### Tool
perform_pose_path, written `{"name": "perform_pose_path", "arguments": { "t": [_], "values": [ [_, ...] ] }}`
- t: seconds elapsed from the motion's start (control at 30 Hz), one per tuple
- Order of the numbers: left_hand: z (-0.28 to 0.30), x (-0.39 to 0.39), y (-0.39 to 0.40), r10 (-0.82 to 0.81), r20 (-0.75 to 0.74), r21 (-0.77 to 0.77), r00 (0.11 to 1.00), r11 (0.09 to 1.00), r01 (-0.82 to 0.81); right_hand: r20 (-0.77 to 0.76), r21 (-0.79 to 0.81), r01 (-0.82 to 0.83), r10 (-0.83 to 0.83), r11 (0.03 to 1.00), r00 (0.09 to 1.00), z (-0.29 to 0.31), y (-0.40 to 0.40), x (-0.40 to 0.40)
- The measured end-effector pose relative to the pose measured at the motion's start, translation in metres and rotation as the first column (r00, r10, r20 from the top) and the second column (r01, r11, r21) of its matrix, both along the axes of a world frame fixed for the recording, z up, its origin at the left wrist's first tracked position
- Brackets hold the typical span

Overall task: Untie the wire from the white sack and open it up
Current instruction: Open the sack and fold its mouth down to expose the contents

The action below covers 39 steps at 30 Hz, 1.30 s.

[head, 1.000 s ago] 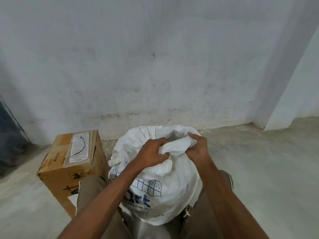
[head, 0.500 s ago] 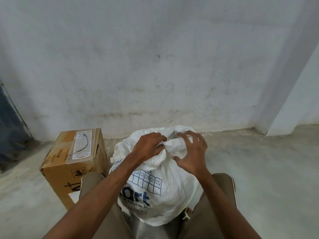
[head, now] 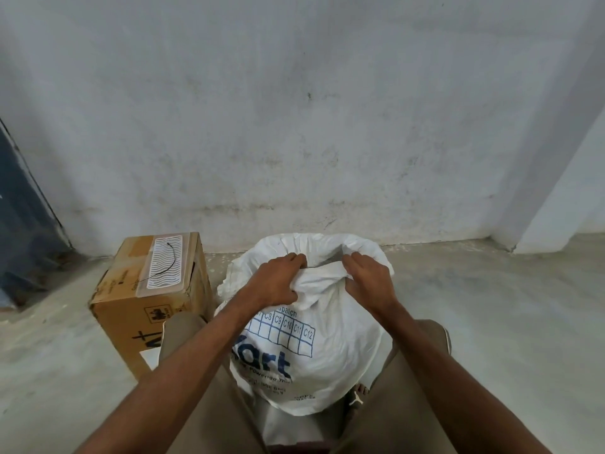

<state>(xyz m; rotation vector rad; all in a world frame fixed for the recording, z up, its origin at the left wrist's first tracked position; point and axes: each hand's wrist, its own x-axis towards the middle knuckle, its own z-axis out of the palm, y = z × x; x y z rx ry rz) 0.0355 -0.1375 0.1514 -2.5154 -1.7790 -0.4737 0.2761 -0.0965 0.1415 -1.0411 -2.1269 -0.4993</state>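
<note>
A white woven sack (head: pixel 330 355) with blue print stands on the floor between my knees. Its mouth is partly spread, with a dark gap showing behind the near rim. My left hand (head: pixel 278 281) grips the near rim of the sack on the left. My right hand (head: pixel 368 280) holds the same bunched rim on the right, fingers curled over the fabric. A thin black wire (head: pixel 163 268) lies loose on top of the cardboard box to the left, apart from the sack.
A brown cardboard box (head: pixel 131 309) with a white label stands on the floor just left of the sack. A stained white wall (head: pixel 294 126) runs close behind. Bare concrete floor (head: pixel 507 306) spreads to the right. A dark panel (head: pixel 23 224) leans at far left.
My right hand let go of the bunched neck, opened, then took hold of the rim again farther right. The sack's mouth has widened.
</note>
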Motion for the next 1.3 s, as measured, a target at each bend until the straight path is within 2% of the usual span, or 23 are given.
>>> {"name": "perform_pose_path", "arguments": {
  "t": [0.1,0.2,0.27,0.33,0.4,0.5,0.57,0.63,0.7,0.77,0.83,0.87,0.93,1.0,1.07,1.13,1.2,1.23,1.3],
  "values": [
    [-0.001,-0.001,0.004,0.015,0.121,0.103,0.993,0.994,-0.028,-0.025,-0.166,-0.092,0.089,0.982,0.996,0.012,-0.012,-0.008],
    [-0.001,-0.007,0.007,-0.021,0.209,0.252,0.978,0.967,-0.033,0.119,-0.293,-0.074,0.113,0.953,0.986,0.023,-0.014,-0.023],
    [0.001,-0.008,0.004,-0.057,0.177,0.35,0.983,0.937,-0.009,0.179,-0.368,-0.023,0.095,0.929,0.979,0.03,-0.012,-0.033],
    [-0.003,-0.01,0.001,-0.101,0.049,0.452,0.994,0.89,0.068,0.176,-0.411,-0.024,0.105,0.911,0.979,0.033,-0.008,-0.041],
    [-0.013,-0.015,0.001,-0.15,-0.034,0.491,0.988,0.859,0.147,0.214,-0.382,-0.036,0.127,0.923,0.969,0.03,-0.007,-0.048],
    [-0.023,-0.024,0.001,-0.22,0.103,0.39,0.97,0.906,0.165,0.303,-0.224,-0.04,0.109,0.974,0.947,0.009,-0.004,-0.052],
    [-0.023,-0.027,-0.004,-0.238,0.142,0.285,0.961,0.939,0.19,0.312,-0.13,-0.067,0.105,0.989,0.944,-0.004,-0.006,-0.05],
    [-0.021,-0.029,-0.007,-0.251,0.08,0.251,0.965,0.942,0.224,0.247,-0.121,-0.128,0.155,0.984,0.957,-0.01,-0.008,-0.045],
    [-0.019,-0.028,-0.006,-0.217,0.004,0.31,0.976,0.928,0.206,0.043,-0.292,-0.212,0.234,0.933,0.971,-0.008,-0.014,-0.045],
    [-0.017,-0.027,-0.003,-0.159,-0.018,0.399,0.987,0.904,0.153,-0.135,-0.503,-0.267,0.231,0.822,0.964,0.001,-0.016,-0.052],
    [-0.021,-0.027,0.002,-0.159,-0.074,0.49,0.984,0.854,0.175,-0.165,-0.654,-0.243,0.178,0.717,0.97,0.009,-0.011,-0.056],
    [-0.025,-0.027,0.006,-0.175,-0.118,0.522,0.977,0.826,0.211,-0.134,-0.685,-0.212,0.165,0.697,0.977,0.012,-0.008,-0.057],
    [-0.034,-0.028,0.01,-0.206,-0.204,0.528,0.957,0.8,0.285,-0.024,-0.65,-0.15,0.177,0.745,0.984,0.014,-0.004,-0.06],
    [-0.037,-0.029,0.01,-0.271,-0.188,0.464,0.944,0.823,0.329,0.094,-0.59,-0.096,0.186,0.802,0.978,0.014,-0.004,-0.063],
    [-0.024,-0.029,0.003,-0.317,0.041,0.318,0.947,0.903,0.289,0.23,-0.484,-0.003,0.131,0.875,0.964,0.01,-0.006,-0.064],
    [-0.007,-0.028,-0.003,-0.213,0.369,0.117,0.905,0.976,0.182,0.286,-0.298,0.04,0.049,0.954,0.957,0.003,-0.011,-0.06],
    [0.006,-0.03,0.0,-0.094,0.564,0.017,0.82,0.995,0.103,0.268,-0.144,0.011,0.029,0.99,0.963,-0.002,-0.024,-0.057],
    [0.011,-0.032,0.003,-0.059,0.593,-0.039,0.803,0.994,0.102,0.25,-0.067,-0.011,0.028,0.998,0.968,-0.006,-0.029,-0.056],
    [0.015,-0.035,0.009,-0.004,0.486,-0.239,0.874,0.961,0.137,0.255,0.063,-0.053,0.035,0.997,0.966,-0.017,-0.033,-0.053]
  ]
}}
